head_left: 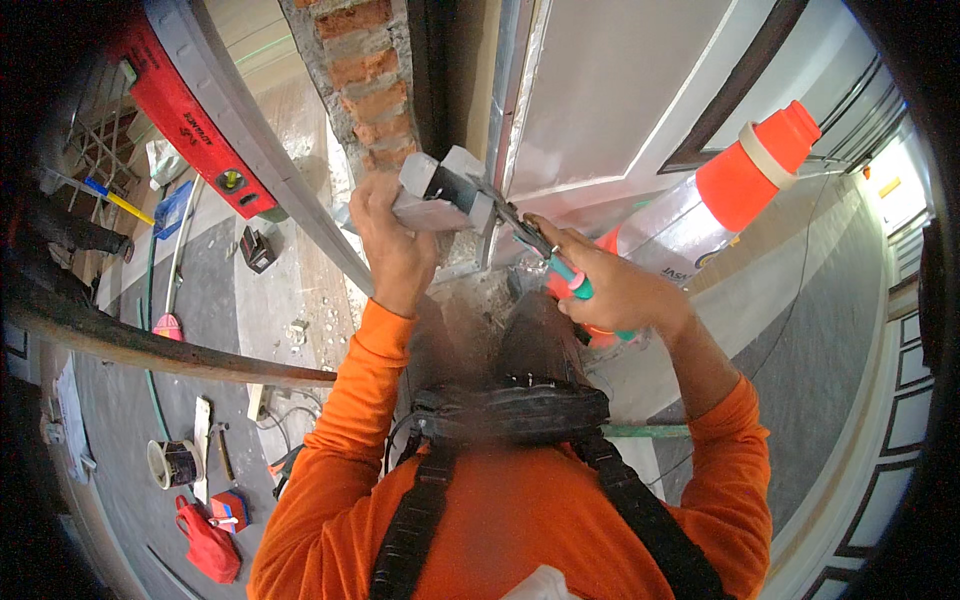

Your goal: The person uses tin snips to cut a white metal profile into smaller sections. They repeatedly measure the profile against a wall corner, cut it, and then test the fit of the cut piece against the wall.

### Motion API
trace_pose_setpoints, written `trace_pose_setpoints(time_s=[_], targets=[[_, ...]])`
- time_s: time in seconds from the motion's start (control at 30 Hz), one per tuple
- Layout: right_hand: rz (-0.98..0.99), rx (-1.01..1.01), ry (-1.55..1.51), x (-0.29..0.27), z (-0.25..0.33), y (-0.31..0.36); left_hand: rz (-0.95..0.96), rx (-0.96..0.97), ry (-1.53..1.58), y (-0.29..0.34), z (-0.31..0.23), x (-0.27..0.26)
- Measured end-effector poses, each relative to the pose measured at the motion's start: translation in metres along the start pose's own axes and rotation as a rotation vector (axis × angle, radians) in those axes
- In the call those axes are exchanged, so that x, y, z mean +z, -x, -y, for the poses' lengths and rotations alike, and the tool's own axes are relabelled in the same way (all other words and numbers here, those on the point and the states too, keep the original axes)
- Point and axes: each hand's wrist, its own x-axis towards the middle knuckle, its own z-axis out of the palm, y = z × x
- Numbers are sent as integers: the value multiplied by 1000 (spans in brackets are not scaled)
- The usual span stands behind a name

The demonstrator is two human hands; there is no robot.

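My left hand (390, 245) is closed around a grey metal channel (430, 212), steadying its cut, flared end in front of the brick edge. In my right hand (630, 285) are snips (567, 272) with green and red handles, and my fingers are wrapped round the grips. The dark jaws of the snips meet the right side of the channel; whether they are closed on the metal is too small to tell. An orange and white traffic cone (700, 205) stands just beyond my right hand.
A red spirit level (190, 120) leans with a long metal profile at the left. Exposed brickwork (365, 70) and a white panelled door (610, 90) stand ahead. On the floor at left lie a bucket (173, 465), a hammer (222, 452) and a red bag (207, 540).
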Motion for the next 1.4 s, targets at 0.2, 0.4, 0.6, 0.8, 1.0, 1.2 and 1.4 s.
trace_pose_setpoints(time_s=[0.2,0.4,0.6,0.8,1.0,1.2,1.4], targets=[[64,79,163,-23,10,-2,57,8,50,2,-1,-5],[52,-15,188,-27,17,-1,29,-23,66,0,-7,-8],[-191,-72,270,-19,17,-8,-29,-16,85,-4,-9,-8],[-285,-9,280,-12,10,-9,-66,7,81,-4,-4,-3],[-156,38,201,-16,12,-7,-23,40,80,-15,-1,-10],[-64,85,-218,7,1,-3,-24,-39,59,-12,0,-7],[-119,9,-342,21,6,-5,-47,-138,219,-7,3,-6]])
